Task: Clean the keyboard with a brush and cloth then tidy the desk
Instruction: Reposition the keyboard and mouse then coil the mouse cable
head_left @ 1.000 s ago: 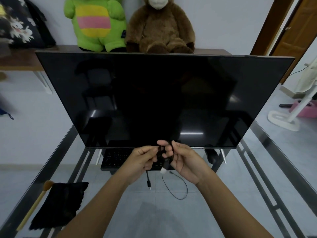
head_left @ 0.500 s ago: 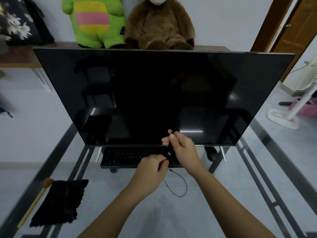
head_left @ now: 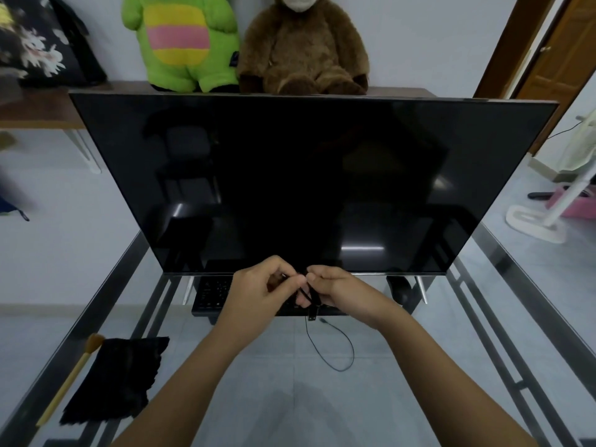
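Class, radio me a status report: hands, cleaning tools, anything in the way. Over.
Left hand and right hand pinch the black cable over the keyboard. Brush and black cloth lie untouched at left. Keyboard sits partly under the monitor.

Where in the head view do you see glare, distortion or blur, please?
Head view: glare streaks and room reflections on the dark monitor; the wide-angle lens splays the desk frame outward; things at the far left edge look smeared; the thin cable is sharp.

Black keyboard [head_left: 211, 293] flat, centre; tan brush [head_left: 69, 385] alongside black cloth [head_left: 119, 379], front-left.
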